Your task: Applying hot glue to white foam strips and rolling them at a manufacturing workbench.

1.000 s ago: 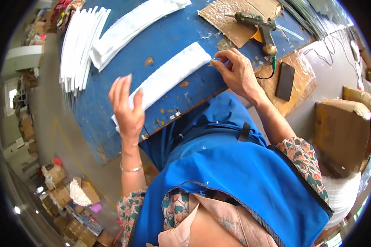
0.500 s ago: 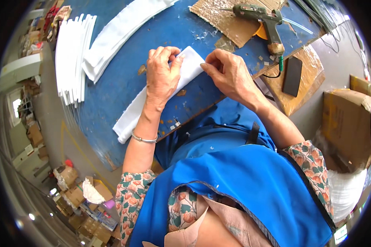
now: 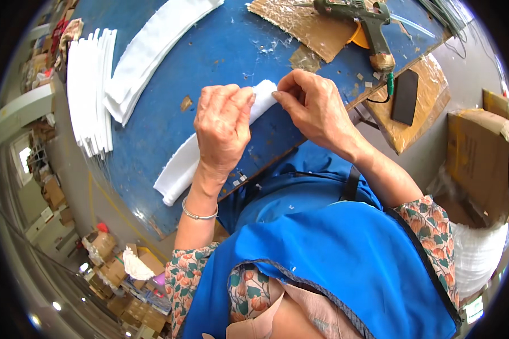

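A strip of white cloth [image 3: 181, 165] lies slantwise across the blue table, its far end raised between my hands. My left hand [image 3: 223, 127] is closed over the strip, with thumb and fingers pinching its edge near the far end. At the other corner of that end, my right hand [image 3: 315, 107] pinches the cloth between thumb and curled fingers. The cloth's upper end looks folded over and narrow there. Part of the strip passes hidden beneath my left hand and wrist.
To the left lie a stack of white cloth strips [image 3: 152, 53] and a bundle of thin white rods [image 3: 90, 93]. A glue gun [image 3: 373, 34] rests by cardboard [image 3: 305, 28] at the far right. A black phone [image 3: 405, 97] lies on a wrapped brown package [image 3: 430, 107] beyond the table edge.
The cloth's far end was flat and wide; now it is folded narrower between my hands. My left hand has turned and come slightly lower. The view has shifted a little.
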The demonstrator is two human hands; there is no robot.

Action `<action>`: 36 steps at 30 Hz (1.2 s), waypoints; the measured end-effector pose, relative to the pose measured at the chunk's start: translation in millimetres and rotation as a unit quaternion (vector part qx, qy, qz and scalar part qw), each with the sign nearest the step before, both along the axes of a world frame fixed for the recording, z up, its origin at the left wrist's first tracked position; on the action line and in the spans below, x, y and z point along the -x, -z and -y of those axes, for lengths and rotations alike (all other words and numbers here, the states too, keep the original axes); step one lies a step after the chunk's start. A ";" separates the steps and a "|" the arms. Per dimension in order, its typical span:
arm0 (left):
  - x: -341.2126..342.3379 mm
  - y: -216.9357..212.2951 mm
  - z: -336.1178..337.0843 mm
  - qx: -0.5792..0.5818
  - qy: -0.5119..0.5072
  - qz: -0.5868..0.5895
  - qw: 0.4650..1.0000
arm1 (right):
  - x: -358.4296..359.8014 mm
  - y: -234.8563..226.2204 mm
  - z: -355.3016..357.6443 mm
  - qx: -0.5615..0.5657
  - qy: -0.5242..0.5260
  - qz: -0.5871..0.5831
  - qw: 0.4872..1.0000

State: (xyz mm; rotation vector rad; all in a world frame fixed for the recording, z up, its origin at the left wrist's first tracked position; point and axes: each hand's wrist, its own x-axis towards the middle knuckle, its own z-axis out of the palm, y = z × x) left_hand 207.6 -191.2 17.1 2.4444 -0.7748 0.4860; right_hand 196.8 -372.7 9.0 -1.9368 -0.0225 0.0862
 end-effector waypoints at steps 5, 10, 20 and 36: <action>7.7 3.4 1.8 -0.095 0.035 0.048 0.994 | 0.7 3.9 -1.1 0.000 0.000 0.023 1.000; 8.6 6.5 3.4 -0.126 0.049 0.068 0.989 | 1.0 5.6 -1.5 -0.006 0.006 0.018 1.000; 13.4 10.6 4.6 -0.163 0.065 0.103 0.979 | 1.2 7.8 -1.7 -0.013 0.007 0.019 1.000; 18.9 15.0 9.3 -0.223 0.057 0.135 0.964 | 1.4 7.5 -4.4 -0.006 0.020 0.047 0.999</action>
